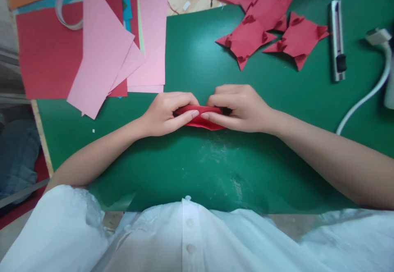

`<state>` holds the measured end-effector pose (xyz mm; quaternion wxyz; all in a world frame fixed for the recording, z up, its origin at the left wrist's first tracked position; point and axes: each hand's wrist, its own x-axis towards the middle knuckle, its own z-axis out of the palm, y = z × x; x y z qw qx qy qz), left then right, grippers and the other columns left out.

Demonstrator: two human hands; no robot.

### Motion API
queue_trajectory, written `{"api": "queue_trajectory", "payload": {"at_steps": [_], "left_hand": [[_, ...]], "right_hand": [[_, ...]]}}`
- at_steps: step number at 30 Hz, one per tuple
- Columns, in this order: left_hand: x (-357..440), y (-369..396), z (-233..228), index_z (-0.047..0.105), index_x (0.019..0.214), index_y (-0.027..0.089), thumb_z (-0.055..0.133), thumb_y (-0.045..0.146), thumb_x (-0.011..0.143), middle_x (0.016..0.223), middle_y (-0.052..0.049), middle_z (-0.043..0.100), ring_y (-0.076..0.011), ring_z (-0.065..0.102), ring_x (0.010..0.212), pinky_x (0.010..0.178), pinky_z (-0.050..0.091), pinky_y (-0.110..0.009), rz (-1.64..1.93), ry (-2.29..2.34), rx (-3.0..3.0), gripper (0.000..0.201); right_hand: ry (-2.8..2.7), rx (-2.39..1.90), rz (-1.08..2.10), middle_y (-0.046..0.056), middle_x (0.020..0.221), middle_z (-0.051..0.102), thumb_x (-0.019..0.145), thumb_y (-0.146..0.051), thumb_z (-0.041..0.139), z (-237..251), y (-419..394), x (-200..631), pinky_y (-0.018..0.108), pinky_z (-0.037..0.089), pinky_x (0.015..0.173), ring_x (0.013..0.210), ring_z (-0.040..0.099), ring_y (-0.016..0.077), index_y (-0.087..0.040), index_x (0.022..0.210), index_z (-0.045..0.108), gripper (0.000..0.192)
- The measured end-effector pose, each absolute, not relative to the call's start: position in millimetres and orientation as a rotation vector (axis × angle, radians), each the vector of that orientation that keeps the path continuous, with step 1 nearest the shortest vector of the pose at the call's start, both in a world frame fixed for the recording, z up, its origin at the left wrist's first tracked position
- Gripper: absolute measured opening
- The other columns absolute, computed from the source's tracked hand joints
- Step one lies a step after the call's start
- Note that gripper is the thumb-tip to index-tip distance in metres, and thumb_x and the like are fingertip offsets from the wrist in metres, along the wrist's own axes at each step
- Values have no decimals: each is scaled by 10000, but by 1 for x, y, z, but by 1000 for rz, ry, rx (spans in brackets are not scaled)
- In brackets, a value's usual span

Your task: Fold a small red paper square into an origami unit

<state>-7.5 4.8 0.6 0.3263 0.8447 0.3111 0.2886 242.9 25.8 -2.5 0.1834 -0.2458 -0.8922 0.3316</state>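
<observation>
A small folded piece of red paper (200, 117) lies on the green cutting mat (215, 169) in the middle of the view. My left hand (166, 114) pinches its left end between thumb and fingers. My right hand (238, 108) pinches its right end the same way, and the two thumbs nearly meet over the paper. Most of the paper is hidden under my fingers.
Pink paper sheets (104, 46) and red sheets (46, 50) are stacked at the upper left, with a tape ring (66, 7) on them. Several folded red paper shapes (271, 30) lie at the upper right. A utility knife (337, 40) and a white cable (369, 91) are at the right.
</observation>
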Motion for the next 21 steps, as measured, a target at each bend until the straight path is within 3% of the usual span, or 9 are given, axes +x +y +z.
{"api": "queue_trajectory", "payload": {"at_steps": [12, 21], "left_hand": [[-7, 4, 0, 714, 926, 159, 588, 312, 1049, 789, -2, 738, -81, 621, 664, 614, 417, -202, 782, 812, 2194, 234], [-8, 5, 0, 712, 928, 164, 569, 347, 1062, 786, -2, 731, -81, 612, 651, 609, 420, -208, 750, 825, 2193, 268]], "right_hand": [[-2528, -703, 958, -3, 684, 503, 1128, -482, 410, 0, 27, 242, 310, 359, 670, 661, 472, 140, -214, 844, 558, 418], [-2517, -662, 975, -16, 628, 412, 1138, -575, 345, 0, 28, 241, 315, 335, 657, 625, 417, 133, -208, 745, 483, 556]]}}
